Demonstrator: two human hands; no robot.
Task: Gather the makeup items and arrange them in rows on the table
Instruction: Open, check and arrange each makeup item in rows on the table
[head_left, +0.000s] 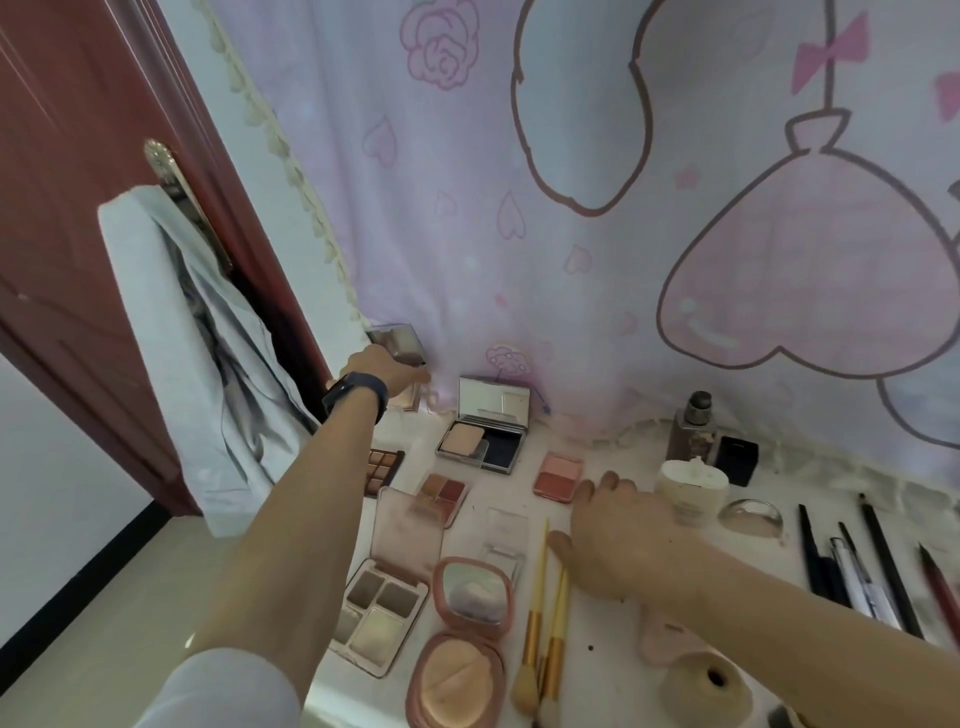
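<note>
The open compact (397, 345) stands at the worktop's (613, 644) far left corner, lid upright against the curtain (571, 260), its long axis along the back edge. Left hand (382, 371) fingers grasp it; right hand (618, 540) rests released mid-worktop. Palettes (382, 608) and brushes (545, 613) lie loosely grouped; rows seem unfinished.

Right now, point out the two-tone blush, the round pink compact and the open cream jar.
Two-tone blush (559, 476), head view, pan centre.
Round pink compact (459, 676), head view, puff.
Open cream jar (690, 486), head view, rim.
</note>
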